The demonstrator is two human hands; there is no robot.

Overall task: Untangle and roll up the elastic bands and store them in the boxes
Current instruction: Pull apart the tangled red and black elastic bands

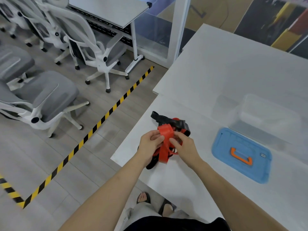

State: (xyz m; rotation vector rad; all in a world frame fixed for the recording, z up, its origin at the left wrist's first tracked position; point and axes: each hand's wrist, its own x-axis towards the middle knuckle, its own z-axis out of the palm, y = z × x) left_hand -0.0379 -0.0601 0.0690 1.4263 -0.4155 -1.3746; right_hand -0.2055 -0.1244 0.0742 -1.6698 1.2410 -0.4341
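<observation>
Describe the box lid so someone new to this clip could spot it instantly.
Start at the white table on the right. Right of the tangled bands, just nearer than the clear box, lies a flat lid. It is the only blue thing there, with an orange handle.

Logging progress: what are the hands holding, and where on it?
Left hand and right hand both pinch the red band at its upper loop.

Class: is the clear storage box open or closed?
Open: the clear box has no lid on; its blue lid lies flat on the table beside it.
</observation>
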